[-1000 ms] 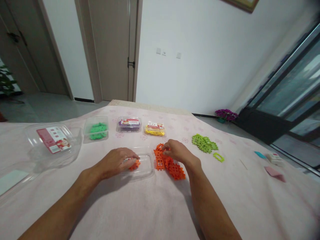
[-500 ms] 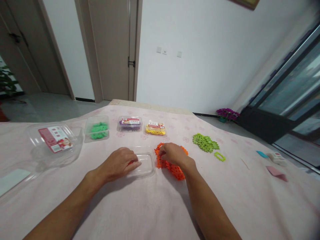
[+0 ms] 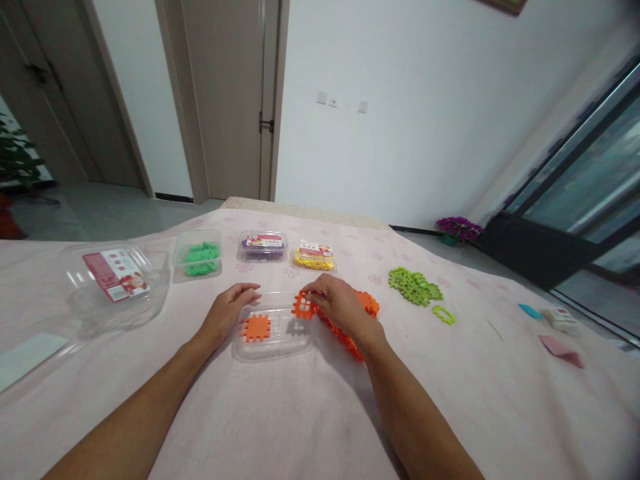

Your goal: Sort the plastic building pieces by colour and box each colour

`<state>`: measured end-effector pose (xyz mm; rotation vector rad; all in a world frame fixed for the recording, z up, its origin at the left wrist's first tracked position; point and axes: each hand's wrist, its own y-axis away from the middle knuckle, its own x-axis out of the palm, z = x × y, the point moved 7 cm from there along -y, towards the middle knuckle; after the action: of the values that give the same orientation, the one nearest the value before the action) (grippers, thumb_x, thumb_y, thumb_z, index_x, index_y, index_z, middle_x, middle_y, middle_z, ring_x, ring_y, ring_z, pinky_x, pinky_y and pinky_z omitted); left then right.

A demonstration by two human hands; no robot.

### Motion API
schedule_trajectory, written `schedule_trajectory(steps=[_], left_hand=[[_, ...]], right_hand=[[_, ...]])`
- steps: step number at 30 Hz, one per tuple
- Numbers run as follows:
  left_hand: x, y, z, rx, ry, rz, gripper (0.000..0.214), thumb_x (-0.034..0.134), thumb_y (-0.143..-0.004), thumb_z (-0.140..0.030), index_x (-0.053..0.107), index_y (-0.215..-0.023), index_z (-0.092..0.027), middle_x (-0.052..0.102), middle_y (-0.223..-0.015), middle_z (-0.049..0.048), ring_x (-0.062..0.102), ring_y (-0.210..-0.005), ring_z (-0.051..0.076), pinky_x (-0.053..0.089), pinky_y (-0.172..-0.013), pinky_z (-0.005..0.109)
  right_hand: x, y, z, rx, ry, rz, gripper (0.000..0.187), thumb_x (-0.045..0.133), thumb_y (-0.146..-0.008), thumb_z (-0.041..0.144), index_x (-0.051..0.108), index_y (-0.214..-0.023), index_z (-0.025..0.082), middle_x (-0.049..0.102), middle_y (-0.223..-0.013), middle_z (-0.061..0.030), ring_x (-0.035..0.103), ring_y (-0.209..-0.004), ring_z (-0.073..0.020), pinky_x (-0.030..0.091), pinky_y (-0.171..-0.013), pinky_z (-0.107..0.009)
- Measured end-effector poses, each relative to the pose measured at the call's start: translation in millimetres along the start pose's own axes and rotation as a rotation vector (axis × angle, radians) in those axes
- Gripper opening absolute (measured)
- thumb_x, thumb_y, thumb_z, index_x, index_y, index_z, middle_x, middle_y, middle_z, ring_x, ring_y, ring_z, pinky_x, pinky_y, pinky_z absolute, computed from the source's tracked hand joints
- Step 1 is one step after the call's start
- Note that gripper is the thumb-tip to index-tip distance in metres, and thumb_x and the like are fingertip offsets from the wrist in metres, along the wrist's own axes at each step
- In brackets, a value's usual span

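A clear plastic tray [image 3: 295, 343] lies on the pink cloth in front of me, with one orange interlocking tile [image 3: 257, 327] flat inside it. My left hand [image 3: 229, 308] rests on the tray's far left rim, fingers curled over the edge. My right hand [image 3: 339, 303] pinches an orange lattice tile [image 3: 302, 306] and holds it over the tray's right end. Under and behind that hand lies a pile of orange tiles [image 3: 361, 311], partly hidden by it.
Small boxes of green [image 3: 199, 257], purple [image 3: 261, 244] and yellow pieces [image 3: 313, 257] line the back. A large clear container with a red label [image 3: 116, 280] sits left. Lime green tiles [image 3: 413, 286] lie right; small items [image 3: 559, 320] sit far right.
My left hand drew back from inside the tray to its left rim, uncovering the orange tile there. My right hand lifted a tile from the pile and carried it left over the tray.
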<state>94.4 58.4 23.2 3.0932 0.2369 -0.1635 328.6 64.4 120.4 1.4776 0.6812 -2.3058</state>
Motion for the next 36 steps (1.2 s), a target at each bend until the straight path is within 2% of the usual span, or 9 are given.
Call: schedule_trajectory(steps=[4,7,10,13,17,21,26,31,36], left_hand=[[2.6,1.9,1.0,-0.017,0.003,0.022,0.046,0.060,-0.079,-0.054,0.069,-0.105,-0.017,0.075,-0.101,0.0142,0.066,-0.108,0.031,0.052,-0.072,0.035],[2.0,2.7,-0.7,-0.011,-0.006,0.019,0.046,0.060,-0.079,-0.054,0.070,-0.104,-0.017,0.075,-0.100,0.0140,0.066,-0.107,0.031,0.052,-0.072,0.035],[1.6,1.7,-1.7,0.014,0.002,0.020,0.045,0.061,-0.078,-0.054,0.071,-0.101,-0.017,0.076,-0.098,0.0137,0.067,-0.105,0.030,0.052,-0.077,0.037],[1.2,-0.6,0.9,0.022,0.008,0.020,0.046,0.062,-0.077,-0.056,0.071,-0.100,-0.017,0.076,-0.098,0.0132,0.067,-0.105,0.030,0.052,-0.080,0.038],[0.6,-2.2,2.1,0.056,-0.005,0.020,0.047,0.062,-0.077,-0.057,0.072,-0.098,-0.017,0.077,-0.095,0.0132,0.069,-0.101,0.029,0.051,-0.081,0.037],[0.8,-1.4,4.9,0.012,-0.015,0.030,0.049,0.061,-0.078,-0.059,0.071,-0.102,-0.018,0.076,-0.099,0.0137,0.067,-0.105,0.031,0.050,-0.067,0.032],[-0.4,-2.2,6.5,0.010,-0.028,0.034,0.047,0.060,-0.079,-0.057,0.071,-0.103,-0.018,0.076,-0.100,0.0134,0.066,-0.107,0.030,0.049,-0.067,0.030],[-1.7,-4.4,4.6,0.057,-0.036,0.013,0.045,0.060,-0.079,-0.055,0.072,-0.099,-0.017,0.077,-0.094,0.0126,0.069,-0.100,0.029,0.050,-0.078,0.034],[-0.7,-3.5,3.4,0.034,-0.020,0.002,0.048,0.061,-0.076,-0.058,0.073,-0.098,-0.017,0.076,-0.093,0.0129,0.069,-0.098,0.029,0.051,-0.073,0.034]], right_hand=[[20.5,-2.3,11.8,-0.062,0.082,0.120,0.026,0.055,-0.095,0.023,0.074,-0.112,0.027,0.071,-0.104,-0.0051,0.064,-0.098,-0.0183,0.044,-0.087,-0.026],[24.4,-3.6,11.8,-0.080,0.106,0.132,0.028,0.056,-0.093,0.019,0.073,-0.114,0.025,0.072,-0.109,-0.0059,0.064,-0.103,-0.0193,0.045,-0.090,-0.027],[10.2,-3.7,3.9,-0.039,0.065,0.046,0.030,0.056,-0.092,0.018,0.071,-0.118,0.023,0.070,-0.116,-0.0064,0.064,-0.105,-0.0183,0.045,-0.092,-0.026],[-10.0,-0.1,-10.0,0.042,0.071,0.007,0.027,0.057,-0.090,0.017,0.074,-0.110,0.022,0.072,-0.111,-0.0062,0.065,-0.102,-0.0187,0.045,-0.091,-0.027],[-21.4,8.6,-33.9,0.175,0.117,0.142,0.024,0.062,-0.080,0.012,0.077,-0.095,0.022,0.075,-0.099,-0.0050,0.067,-0.089,-0.0188,0.047,-0.079,-0.025],[-12.1,16.6,-48.0,0.238,0.155,0.319,0.030,0.067,-0.070,0.009,0.078,-0.092,0.026,0.076,-0.091,-0.0017,0.068,-0.082,-0.0185,0.044,-0.069,-0.024],[0.3,19.5,-45.8,0.261,0.236,0.395,0.033,0.067,-0.065,0.004,0.078,-0.089,0.024,0.076,-0.093,-0.0038,0.068,-0.084,-0.0205,0.040,-0.063,-0.024],[0.5,21.1,-50.9,0.286,0.255,0.400,0.027,0.069,-0.063,0.002,0.076,-0.080,0.021,0.074,-0.084,-0.0036,0.066,-0.076,-0.0184,0.036,-0.058,-0.023],[-15.2,20.0,-62.3,0.269,0.103,0.310,0.017,0.070,-0.069,0.011,0.074,-0.081,0.021,0.072,-0.080,-0.0010,0.063,-0.072,-0.0144,0.038,-0.060,-0.023]])
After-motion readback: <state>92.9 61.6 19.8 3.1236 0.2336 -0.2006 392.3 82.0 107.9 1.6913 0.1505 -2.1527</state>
